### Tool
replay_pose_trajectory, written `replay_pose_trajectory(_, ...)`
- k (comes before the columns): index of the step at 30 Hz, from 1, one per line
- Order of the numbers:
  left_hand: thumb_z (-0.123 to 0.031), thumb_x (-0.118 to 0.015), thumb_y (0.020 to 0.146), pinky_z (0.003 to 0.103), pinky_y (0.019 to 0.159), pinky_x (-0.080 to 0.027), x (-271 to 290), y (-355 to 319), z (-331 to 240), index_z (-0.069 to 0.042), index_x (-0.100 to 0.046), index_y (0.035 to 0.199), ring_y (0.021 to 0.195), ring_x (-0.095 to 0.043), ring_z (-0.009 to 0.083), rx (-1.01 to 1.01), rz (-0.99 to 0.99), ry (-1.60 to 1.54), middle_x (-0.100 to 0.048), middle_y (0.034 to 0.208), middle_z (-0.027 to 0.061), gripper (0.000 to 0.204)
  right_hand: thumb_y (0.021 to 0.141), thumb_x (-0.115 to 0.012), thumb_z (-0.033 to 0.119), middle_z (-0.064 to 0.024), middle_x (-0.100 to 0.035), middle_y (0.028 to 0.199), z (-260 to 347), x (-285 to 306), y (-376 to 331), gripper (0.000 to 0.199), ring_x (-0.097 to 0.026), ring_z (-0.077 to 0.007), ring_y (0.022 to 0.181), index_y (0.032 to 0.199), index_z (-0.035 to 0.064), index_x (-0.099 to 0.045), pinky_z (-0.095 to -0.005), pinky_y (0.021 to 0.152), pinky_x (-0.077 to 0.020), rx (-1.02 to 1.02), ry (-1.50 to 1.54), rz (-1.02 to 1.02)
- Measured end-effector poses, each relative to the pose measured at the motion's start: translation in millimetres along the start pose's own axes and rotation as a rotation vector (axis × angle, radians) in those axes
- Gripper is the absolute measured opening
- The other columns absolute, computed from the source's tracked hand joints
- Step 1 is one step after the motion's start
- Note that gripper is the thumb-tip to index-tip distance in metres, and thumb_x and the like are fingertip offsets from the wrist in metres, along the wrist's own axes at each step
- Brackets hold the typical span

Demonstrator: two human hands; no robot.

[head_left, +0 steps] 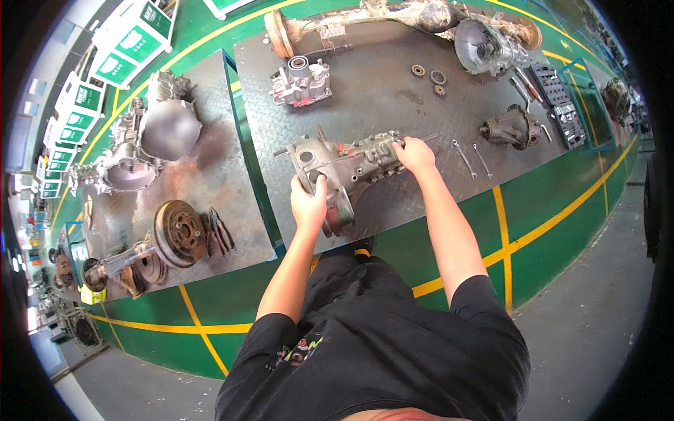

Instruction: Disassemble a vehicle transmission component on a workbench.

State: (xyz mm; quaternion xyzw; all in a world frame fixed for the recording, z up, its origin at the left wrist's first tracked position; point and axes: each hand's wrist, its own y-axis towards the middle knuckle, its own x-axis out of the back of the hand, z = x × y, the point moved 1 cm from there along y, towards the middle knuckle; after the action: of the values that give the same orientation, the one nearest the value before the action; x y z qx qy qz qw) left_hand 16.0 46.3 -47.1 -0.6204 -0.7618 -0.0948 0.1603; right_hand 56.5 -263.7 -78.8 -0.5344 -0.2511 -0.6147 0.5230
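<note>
While the gearbox casing (pixel 344 172) lies on checker plate (pixel 393 98), both hands' fingers grip cast metal

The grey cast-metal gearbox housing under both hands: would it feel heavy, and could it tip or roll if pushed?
The grey cast-metal gearbox housing looks thick-walled and solid, so probably heavy and rigid. The left hand and right hand both grip it, hinting at weight. Its round flange end might let it rock on the dark tread-plate platform.

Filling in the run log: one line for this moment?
left hand: gripping gearbox housing | right hand: on its far end | housing: on metal plate
</note>
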Motion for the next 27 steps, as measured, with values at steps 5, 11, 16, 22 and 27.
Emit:
replay_pose_trajectory(5, -0.025, -0.071, 0.092, 0.032, 0.084, -0.051, 3, -3, 2, 0.002, -0.062, 0.111, 0.091, -0.065, 0.0156, 0.174, 0.149, -0.181, -0.07, 0.102, 0.0091, 0.034, 0.096, -0.048, 0.051, -0.0181, -0.071, 0.106, 11, 10, 15, 0.052, -0.067, -0.0355, 0.104, 0.102, 0.0056, -0.072, -0.0473, 0.09, -0.0528, 0.054, -0.221, 0.161)
replay_pose_trajectory(11, -0.026, -0.076, 0.088, 0.03, 0.082, -0.051, 5, 5, -5, 0.005, -0.065, 0.107, 0.088, -0.066, 0.0156, 0.414, 0.188, -0.344, -0.072, 0.096, 0.0101, 0.038, 0.094, -0.048, 0.054, -0.0208, -0.071, 0.091, -4, 24, 46, 0.058, -0.067, -0.039, 0.093, 0.085, 0.0024, -0.073, -0.0493, 0.083, -0.0525, 0.304, -0.248, 0.3)
replay_pose_trajectory(16, -0.021, -0.079, 0.085, 0.028, 0.068, -0.049, 1, 5, -11, 0.003, -0.068, 0.094, 0.075, -0.062, 0.0112, 0.463, 0.101, -0.383, -0.07, 0.088, 0.006, 0.029, 0.092, -0.053, 0.051, -0.0229, -0.069, 0.082, -17, 18, 60, 0.055, -0.066, -0.0414, 0.084, 0.079, -0.0002, -0.071, -0.051, 0.078, -0.0514, 0.486, -0.185, 0.403)
replay_pose_trajectory(22, -0.018, -0.08, 0.083, 0.026, 0.065, -0.048, -4, 3, -66, 0.003, -0.068, 0.092, 0.072, -0.06, 0.0104, 0.466, -0.021, -0.293, -0.069, 0.083, 0.0057, 0.025, 0.092, -0.052, 0.048, -0.0203, -0.069, 0.081, -22, 22, 59, 0.053, -0.067, -0.0395, 0.083, 0.076, 0.0016, -0.072, -0.0506, 0.076, -0.0524, 0.549, -0.146, 0.376)
replay_pose_trajectory(27, -0.018, -0.081, 0.082, 0.026, 0.061, -0.046, -12, -2, -72, 0.001, -0.068, 0.087, 0.067, -0.057, 0.008, 0.473, -0.102, -0.279, -0.067, 0.08, 0.0028, 0.023, 0.093, -0.05, 0.047, -0.02, -0.068, 0.077, -33, 19, 62, 0.053, -0.067, -0.0387, 0.08, 0.073, 0.0016, -0.071, -0.0498, 0.073, -0.0525, 0.584, -0.08, 0.359)
